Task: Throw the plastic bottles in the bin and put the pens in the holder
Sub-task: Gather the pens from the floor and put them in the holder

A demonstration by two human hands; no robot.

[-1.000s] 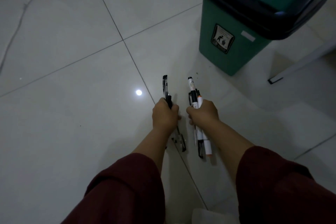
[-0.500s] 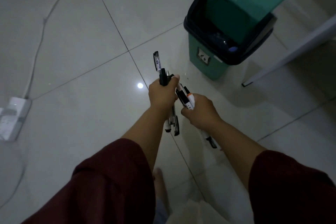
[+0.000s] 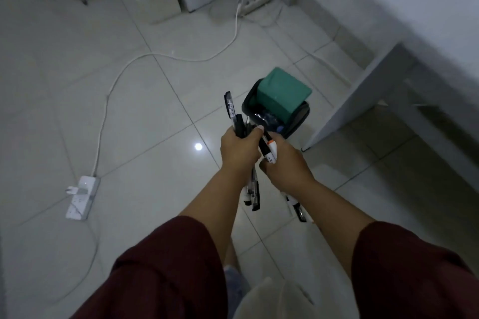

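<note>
2 fists are closed on pens, the left hand (image 3: 239,149) around a black bunch (image 3: 234,116) and the right hand (image 3: 283,164) around markers (image 3: 269,149), just short of the green bin (image 3: 282,96); merging them into 1 firm, aligned bundle should ease carrying to the unseen holder.

Person's body, head view. Two forearms enter from 6 o'clock, both bare from the elbow region down to the wrists. Left sleeve (image 3: 166,269): dark maroon fabric, loose fit, cuff edge ends partway along the forearm, soft folds near the hem. Right sleeve (image 3: 409,274): same maroon cloth, same loose cut, hem rounded over the arm. No watch, ring or bracelet markings can be made out on the left hand (image 3: 239,149) or the right hand (image 3: 286,167). At 6 o'clock between the sleeves: a pale cream garment (image 3: 274,300), and a small patch of blue-grey cloth (image 3: 234,280); blurred, kind uncertain.
</note>
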